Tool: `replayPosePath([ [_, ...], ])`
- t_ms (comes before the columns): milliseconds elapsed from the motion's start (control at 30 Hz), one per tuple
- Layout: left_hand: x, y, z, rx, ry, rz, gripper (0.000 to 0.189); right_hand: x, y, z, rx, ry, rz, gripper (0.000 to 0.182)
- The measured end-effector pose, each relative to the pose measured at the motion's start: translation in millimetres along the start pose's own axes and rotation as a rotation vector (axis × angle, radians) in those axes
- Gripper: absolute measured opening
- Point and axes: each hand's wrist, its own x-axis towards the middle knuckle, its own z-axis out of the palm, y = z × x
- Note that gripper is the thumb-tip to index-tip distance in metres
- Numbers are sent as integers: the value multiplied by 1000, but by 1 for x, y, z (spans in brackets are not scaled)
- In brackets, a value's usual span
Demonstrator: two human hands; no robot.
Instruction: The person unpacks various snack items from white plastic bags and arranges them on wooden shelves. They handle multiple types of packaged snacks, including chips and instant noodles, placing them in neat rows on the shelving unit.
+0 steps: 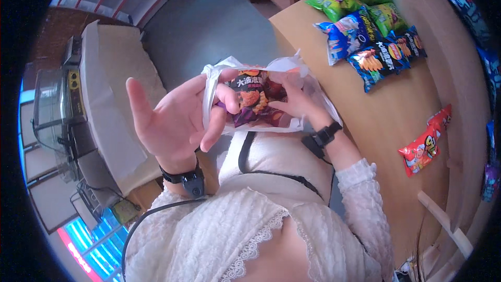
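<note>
A white translucent plastic bag [313, 90] hangs in front of my body with its mouth facing up. My left hand [188, 113] holds its left rim, palm up, with fingers hooked over the edge and the thumb stretched outward. Inside the bag lie a dark and purple packet of wavy potato chips [250, 98] and other reddish items, partly hidden. My right hand [295, 100] reaches into the bag's right side, thumb and forefinger spread beside the chip packet. Whether its fingertips grip anything is unclear.
On the wooden shelf [375, 125] to the right lie green snack bags [387, 17], blue and black chip bags [381, 60] and a red snack bag [424, 145]. At left stands a cloth-covered table [117, 86] beside a glass-fronted appliance [53, 113].
</note>
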Motion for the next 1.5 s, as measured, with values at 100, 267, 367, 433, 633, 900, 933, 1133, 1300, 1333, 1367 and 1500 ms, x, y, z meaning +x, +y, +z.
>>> replayPosePath([
  [100,-14,5,-2,16,-66,17,118,24,-27,30,242,-32,141,100],
  [267,-26,13,0,20,-62,81,119,34,-26,69,510,-173,331,99],
  [367,-27,13,1,7,5,87,118,35,-21,68,577,-189,305,78],
  [433,-17,9,11,-7,33,112,116,36,0,65,631,-146,126,67],
  [633,-29,11,-19,-47,77,149,110,-55,-50,-60,1216,145,53,42],
  [900,-29,2,-21,-55,264,158,100,-211,35,-222,63,1158,110,13],
  [933,-30,1,-22,-45,261,167,100,-214,43,-242,21,1209,91,14],
  [1133,-37,-4,-23,51,190,208,96,-212,141,-336,-622,983,310,31],
  [1300,-41,-5,-17,73,256,184,95,-176,191,-333,-822,784,739,51],
  [1333,-46,-5,-16,79,235,191,96,-155,169,-327,-846,702,922,54],
  [1367,-49,-5,-15,76,203,192,96,-143,146,-316,-896,790,936,54],
  [1500,-39,0,-14,33,235,157,99,-132,139,-305,-1050,985,895,54],
])
